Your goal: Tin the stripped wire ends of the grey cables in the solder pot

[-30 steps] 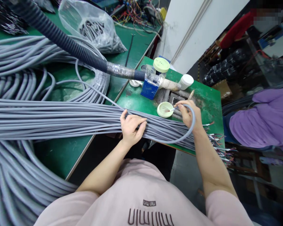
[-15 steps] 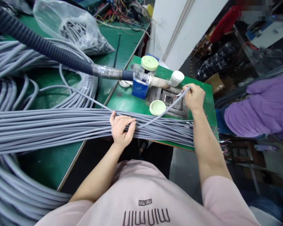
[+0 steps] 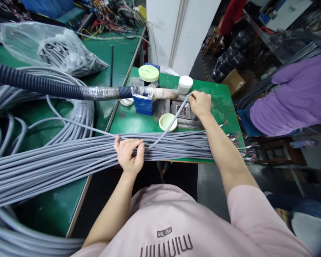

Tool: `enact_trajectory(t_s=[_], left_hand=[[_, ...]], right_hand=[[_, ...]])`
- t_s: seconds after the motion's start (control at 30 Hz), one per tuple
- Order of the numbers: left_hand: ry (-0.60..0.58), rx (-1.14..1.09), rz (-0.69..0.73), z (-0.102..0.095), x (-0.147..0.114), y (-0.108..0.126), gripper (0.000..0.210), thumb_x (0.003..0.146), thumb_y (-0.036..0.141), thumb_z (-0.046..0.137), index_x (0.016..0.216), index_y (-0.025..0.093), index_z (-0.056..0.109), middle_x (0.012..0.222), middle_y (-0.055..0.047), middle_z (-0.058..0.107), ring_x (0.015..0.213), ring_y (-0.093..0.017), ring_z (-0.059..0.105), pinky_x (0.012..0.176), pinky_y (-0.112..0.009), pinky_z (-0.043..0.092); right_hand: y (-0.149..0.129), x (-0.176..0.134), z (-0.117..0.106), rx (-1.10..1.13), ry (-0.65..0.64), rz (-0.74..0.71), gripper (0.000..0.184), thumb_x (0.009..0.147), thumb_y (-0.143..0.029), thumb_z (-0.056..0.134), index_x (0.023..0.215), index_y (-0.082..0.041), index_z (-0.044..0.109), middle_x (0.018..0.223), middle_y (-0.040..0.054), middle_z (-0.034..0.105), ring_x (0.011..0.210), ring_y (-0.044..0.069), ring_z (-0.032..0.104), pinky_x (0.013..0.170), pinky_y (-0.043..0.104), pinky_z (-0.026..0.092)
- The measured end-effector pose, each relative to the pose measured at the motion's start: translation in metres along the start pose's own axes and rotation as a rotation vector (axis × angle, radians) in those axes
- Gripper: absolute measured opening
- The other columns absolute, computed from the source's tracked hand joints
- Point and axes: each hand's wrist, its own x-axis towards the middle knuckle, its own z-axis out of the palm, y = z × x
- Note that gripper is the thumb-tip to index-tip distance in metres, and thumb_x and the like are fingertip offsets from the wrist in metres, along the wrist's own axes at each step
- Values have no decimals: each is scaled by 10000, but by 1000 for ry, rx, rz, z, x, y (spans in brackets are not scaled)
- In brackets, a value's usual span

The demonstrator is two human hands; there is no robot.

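Beneath everything stretches a long green table [image 3: 50,203], and across it lies my thick bundle of grey cables [image 3: 69,153], reaching over a small green table [image 3: 219,103] at its right, stripped ends fanned out past my right forearm. Beyond the bundle sits a coil of grey cable [image 3: 82,117], a dark ribbed hose [image 3: 42,85] crossing above it, and farther back a clear plastic bag [image 3: 66,53]. My left hand [image 3: 130,153] rests on the bundle, fingers and thumb bent; I can't tell whether they close on anything. My right hand [image 3: 201,104] pinches a single cable [image 3: 177,115] near its end, the tip hidden from me. That cable slants up from beside my left thumb. Near it stand a blue box [image 3: 144,106], a white tub [image 3: 185,84] and a pale green dish [image 3: 166,120].
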Motion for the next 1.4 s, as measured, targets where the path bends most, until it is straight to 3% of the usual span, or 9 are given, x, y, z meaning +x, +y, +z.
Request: enact_trajectory(t_s=[0.4, 0.5, 0.63, 0.7, 0.8, 0.93, 1.0, 1.1, 1.4], left_hand=[[11, -15, 33, 2, 0, -1, 84, 852, 247, 607, 852, 213, 684, 799, -6, 699, 809, -161, 641, 1138, -505, 264], [10, -16, 38, 2, 0, -1, 80, 849, 243, 611, 853, 213, 685, 802, -6, 699, 813, -161, 640, 1138, -506, 261], [13, -99, 6, -1, 5, 3, 63, 840, 205, 627, 864, 200, 686, 800, -9, 699, 815, -160, 639, 1118, -507, 287], [-4, -223, -31, -3, 8, 11, 87, 846, 181, 621, 895, 195, 691, 796, -13, 702, 808, -160, 641, 1049, -464, 381], [-200, -494, -117, 1, 11, 33, 158, 859, 176, 614, 987, 201, 702, 827, -33, 711, 804, -161, 638, 830, -340, 498], [-693, -949, -366, 19, 1, 69, 275, 824, 304, 690, 1071, 184, 701, 908, -72, 727, 851, -176, 658, 817, -310, 516], [-799, -1179, -551, 29, -6, 84, 288, 785, 382, 725, 968, 159, 725, 925, -85, 726, 823, -185, 676, 794, -309, 536], [-756, -1277, -714, 36, -12, 98, 274, 769, 408, 736, 787, 135, 735, 891, -93, 725, 823, -195, 680, 786, -301, 544], [-568, -1146, -761, 28, -15, 102, 301, 742, 430, 748, 641, 148, 717, 751, -68, 707, 730, -168, 662, 700, -267, 551]], right_hand=[[-4, 2, 6, -16, -56, 14, 240, 904, -231, 436, 817, -153, 645, 887, 137, 689, 950, 299, 579, 825, 398, 368], [-2, -3, -3, 20, -20, 2, 225, 906, -235, 464, 806, -161, 652, 851, 113, 696, 917, 284, 597, 812, 391, 395], [0, -45, -48, 249, 189, -188, 222, 939, -312, 490, 864, -197, 665, 874, 48, 706, 856, 221, 626, 812, 368, 452], [-1, -81, -74, 415, 274, -327, 174, 929, -323, 538, 935, -219, 677, 928, 40, 711, 867, 211, 646, 806, 372, 491], [-5, -140, -95, 664, 337, -511, 202, 892, -258, 603, 1082, -249, 668, 1074, 62, 700, 950, 247, 670, 804, 426, 548], [-15, -207, -80, 779, 438, -557, 340, 887, -200, 611, 1224, -240, 619, 1150, 86, 682, 999, 279, 675, 832, 506, 579], [-21, -230, -65, 818, 428, -509, 341, 892, -179, 603, 1230, -223, 616, 1158, 100, 680, 1037, 287, 666, 851, 527, 582], [-29, -252, -45, 890, 424, -414, 319, 903, -184, 585, 1218, -219, 622, 1145, 99, 685, 1058, 286, 659, 867, 542, 581], [-41, -278, -12, 1278, 290, -27, 209, 906, -335, 591, 1092, -264, 656, 1133, 77, 683, 1085, 273, 646, 918, 516, 554]])
